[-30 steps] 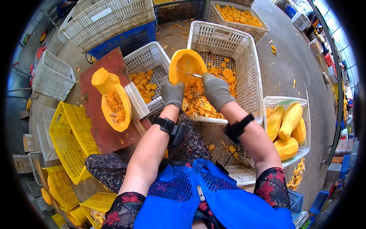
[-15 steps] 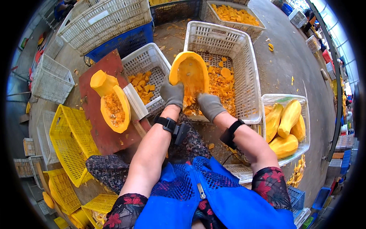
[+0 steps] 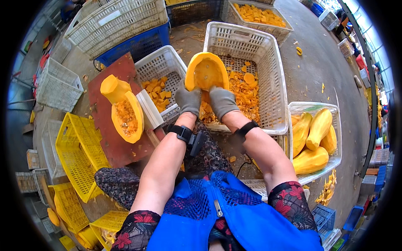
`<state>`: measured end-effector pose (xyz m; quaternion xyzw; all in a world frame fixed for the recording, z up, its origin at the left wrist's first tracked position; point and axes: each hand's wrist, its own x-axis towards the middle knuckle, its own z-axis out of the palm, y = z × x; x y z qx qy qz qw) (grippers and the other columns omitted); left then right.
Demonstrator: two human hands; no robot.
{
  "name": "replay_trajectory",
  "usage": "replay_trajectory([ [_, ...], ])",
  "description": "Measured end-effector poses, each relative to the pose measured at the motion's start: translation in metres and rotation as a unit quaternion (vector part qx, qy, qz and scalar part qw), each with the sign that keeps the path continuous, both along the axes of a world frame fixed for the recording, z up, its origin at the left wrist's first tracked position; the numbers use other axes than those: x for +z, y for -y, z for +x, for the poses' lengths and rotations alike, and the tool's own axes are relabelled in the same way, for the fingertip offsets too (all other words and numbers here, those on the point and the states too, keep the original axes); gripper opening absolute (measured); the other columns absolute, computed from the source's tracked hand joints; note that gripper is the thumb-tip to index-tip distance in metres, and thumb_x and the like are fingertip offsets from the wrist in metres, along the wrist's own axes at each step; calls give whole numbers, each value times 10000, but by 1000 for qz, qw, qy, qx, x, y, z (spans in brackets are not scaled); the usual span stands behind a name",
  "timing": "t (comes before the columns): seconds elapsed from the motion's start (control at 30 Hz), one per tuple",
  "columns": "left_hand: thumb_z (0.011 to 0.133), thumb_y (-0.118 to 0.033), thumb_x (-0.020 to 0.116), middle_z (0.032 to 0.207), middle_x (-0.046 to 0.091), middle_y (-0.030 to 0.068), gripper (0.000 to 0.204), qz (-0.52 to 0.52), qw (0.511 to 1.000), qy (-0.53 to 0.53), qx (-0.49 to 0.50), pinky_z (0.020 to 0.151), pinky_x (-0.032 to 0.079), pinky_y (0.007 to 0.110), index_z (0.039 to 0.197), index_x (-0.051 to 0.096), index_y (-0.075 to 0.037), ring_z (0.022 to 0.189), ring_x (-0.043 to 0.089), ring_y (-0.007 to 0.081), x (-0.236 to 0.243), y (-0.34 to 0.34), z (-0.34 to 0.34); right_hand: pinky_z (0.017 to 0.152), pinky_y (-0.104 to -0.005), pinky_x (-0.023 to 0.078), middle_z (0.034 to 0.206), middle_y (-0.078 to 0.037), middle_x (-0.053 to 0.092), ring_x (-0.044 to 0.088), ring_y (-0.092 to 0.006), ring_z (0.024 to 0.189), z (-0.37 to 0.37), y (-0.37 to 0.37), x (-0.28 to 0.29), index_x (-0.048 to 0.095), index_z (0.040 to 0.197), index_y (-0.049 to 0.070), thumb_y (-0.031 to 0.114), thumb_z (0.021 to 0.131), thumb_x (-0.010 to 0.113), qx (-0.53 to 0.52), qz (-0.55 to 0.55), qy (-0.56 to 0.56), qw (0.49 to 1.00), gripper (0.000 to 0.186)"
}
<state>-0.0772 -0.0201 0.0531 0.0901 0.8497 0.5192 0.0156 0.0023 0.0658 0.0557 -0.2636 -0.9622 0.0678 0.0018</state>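
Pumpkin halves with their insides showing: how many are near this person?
2: one pumpkin half in the left hand, the right hand at its edge; one seed-filled half on the red board. Others may be hidden.

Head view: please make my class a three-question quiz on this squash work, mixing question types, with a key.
1. The grey-gloved left hand grips: A) a blue plastic crate; B) the scooped-out orange squash half; C) a yellow slatted crate.
2. True or false: the seed-filled orange squash half lies over the flat red board.
3. Fill the gap: at the person's right, long yellow squashes lie in a ____ plastic basket.

Key: 1 B; 2 true; 3 white.
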Motion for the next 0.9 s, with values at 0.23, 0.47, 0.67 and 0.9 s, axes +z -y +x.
replay_trajectory([
  [0.23, 674, -181, 684, 904, 673, 165, 332, 3, 999, 33, -24, 766, 502, 371, 976, 636, -51, 848, 652, 318, -17, 1, -10, 708, -431, 523, 890, -182, 670, 660, -332, 860, 31, 10, 14, 636, 968, 37, 173, 846, 550, 22, -82, 133, 987, 202],
  [0.47, 701, -142, 696, 924, 683, 134, 324, 80, 992, 82, -55, 754, 497, 318, 994, 640, -15, 838, 659, 237, -20, 7, -17, 695, -465, 493, 862, -210, 651, 638, -372, 824, 5, 6, 39, 567, 1019, 32, 348, 882, 491, -50, -157, -36, 986, 353],
  [0.67, 742, -110, 682, 926, 679, 100, 301, 157, 979, 116, -63, 742, 491, 293, 1010, 625, 15, 812, 642, 189, -17, 13, -16, 769, -448, 474, 959, -255, 629, 615, -374, 916, -1, 7, 33, 501, 1191, 13, 353, 868, 491, -44, -248, -74, 965, 469],
  [0.9, 728, -162, 684, 905, 687, 123, 323, 142, 982, 105, -66, 741, 500, 309, 995, 631, 12, 807, 662, 217, -28, 13, -20, 829, -441, 456, 1022, -232, 618, 584, -386, 963, 3, -8, 16, 546, 1158, 58, 326, 872, 491, -48, -352, -146, 923, 395],
])
